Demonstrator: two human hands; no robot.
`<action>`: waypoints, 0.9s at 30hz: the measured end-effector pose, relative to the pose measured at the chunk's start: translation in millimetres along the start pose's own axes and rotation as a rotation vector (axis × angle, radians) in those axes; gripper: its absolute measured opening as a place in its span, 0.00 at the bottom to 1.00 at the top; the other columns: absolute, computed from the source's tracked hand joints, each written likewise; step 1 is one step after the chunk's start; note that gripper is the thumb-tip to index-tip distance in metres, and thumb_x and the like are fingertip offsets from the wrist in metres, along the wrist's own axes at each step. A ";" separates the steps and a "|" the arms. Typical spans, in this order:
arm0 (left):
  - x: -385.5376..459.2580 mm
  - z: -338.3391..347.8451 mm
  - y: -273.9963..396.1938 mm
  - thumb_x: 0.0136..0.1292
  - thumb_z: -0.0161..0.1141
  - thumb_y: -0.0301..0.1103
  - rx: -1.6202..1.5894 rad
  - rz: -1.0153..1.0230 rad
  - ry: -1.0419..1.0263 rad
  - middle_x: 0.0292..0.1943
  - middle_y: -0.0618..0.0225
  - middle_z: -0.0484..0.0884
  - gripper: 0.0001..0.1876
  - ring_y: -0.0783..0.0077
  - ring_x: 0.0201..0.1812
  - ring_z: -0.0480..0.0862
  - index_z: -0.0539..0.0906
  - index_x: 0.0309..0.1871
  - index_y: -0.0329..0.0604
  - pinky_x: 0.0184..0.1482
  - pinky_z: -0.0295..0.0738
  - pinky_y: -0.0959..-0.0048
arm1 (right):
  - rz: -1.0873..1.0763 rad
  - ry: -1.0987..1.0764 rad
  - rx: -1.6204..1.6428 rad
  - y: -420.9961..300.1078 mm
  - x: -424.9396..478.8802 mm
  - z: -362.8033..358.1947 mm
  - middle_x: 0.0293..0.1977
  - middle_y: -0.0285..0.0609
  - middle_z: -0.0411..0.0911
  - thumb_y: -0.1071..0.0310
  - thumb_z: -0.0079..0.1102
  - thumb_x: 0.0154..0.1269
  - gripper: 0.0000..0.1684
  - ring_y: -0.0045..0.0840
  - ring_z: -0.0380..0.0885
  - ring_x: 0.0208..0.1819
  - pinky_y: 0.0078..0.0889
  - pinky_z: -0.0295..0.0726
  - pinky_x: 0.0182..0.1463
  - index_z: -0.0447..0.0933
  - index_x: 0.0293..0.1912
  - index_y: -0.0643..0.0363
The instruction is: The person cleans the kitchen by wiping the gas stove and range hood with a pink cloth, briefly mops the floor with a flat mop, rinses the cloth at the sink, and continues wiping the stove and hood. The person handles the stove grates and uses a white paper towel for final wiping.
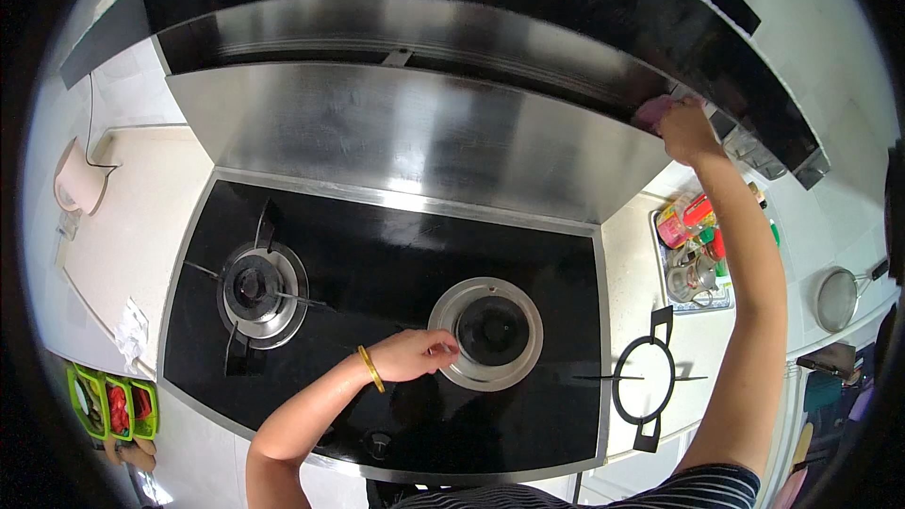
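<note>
My right hand (689, 133) reaches up to the right end of the range hood (466, 21) and presses a pink cloth (654, 111) into the slot above the stainless steel panel (368, 127). With a yellow bangle at its wrist, my left hand (413, 355) hangs over the black gas cooktop (368, 254). Its fingers are loosely curled beside the right burner (493, 331), and nothing clear shows in them. That burner has no pan support on it. Four-armed supports surround the left burner (252, 288).
A black pan support (617, 396) lies on the right counter. Behind it, a tray (700, 309) holds bottles and a metal pot (691, 278). A strainer (837, 299) is at far right. To the left are a pink kettle (79, 178), crumpled tissue (132, 332) and green baskets (113, 406).
</note>
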State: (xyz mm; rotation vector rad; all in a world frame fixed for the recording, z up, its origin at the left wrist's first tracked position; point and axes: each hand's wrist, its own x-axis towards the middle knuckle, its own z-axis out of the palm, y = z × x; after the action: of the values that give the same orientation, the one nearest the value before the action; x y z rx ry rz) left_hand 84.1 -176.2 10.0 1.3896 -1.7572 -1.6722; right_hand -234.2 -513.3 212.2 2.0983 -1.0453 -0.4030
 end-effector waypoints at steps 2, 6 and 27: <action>-5.2 -0.8 0.8 0.66 0.54 0.40 -0.018 -0.047 -0.046 0.33 0.69 0.81 0.16 0.78 0.33 0.79 0.76 0.51 0.40 0.35 0.75 0.78 | 0.169 0.220 -0.029 5.6 4.2 9.4 0.34 0.46 0.80 0.67 0.54 0.53 0.10 0.34 0.77 0.44 0.39 0.71 0.52 0.82 0.35 0.56; -7.8 -1.9 -5.1 0.66 0.54 0.40 0.036 -0.006 0.043 0.35 0.68 0.82 0.16 0.78 0.33 0.80 0.75 0.52 0.39 0.37 0.76 0.77 | 0.202 0.241 0.498 12.7 33.4 25.3 0.38 0.42 0.80 0.67 0.55 0.54 0.12 0.31 0.75 0.48 0.38 0.68 0.57 0.81 0.39 0.53; 12.4 -5.3 -4.1 0.65 0.53 0.43 -0.026 -0.060 -0.021 0.33 0.63 0.82 0.17 0.72 0.33 0.82 0.76 0.48 0.39 0.39 0.74 0.74 | 0.182 0.201 0.383 -8.0 13.3 5.1 0.44 0.34 0.78 0.72 0.51 0.54 0.12 0.27 0.72 0.51 0.29 0.71 0.54 0.83 0.34 0.55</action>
State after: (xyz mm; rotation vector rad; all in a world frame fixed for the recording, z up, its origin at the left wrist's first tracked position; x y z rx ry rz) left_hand 84.2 -188.4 3.2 1.4309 -1.7147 -1.7409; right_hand -224.4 -523.1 203.5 2.2889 -1.2543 0.1073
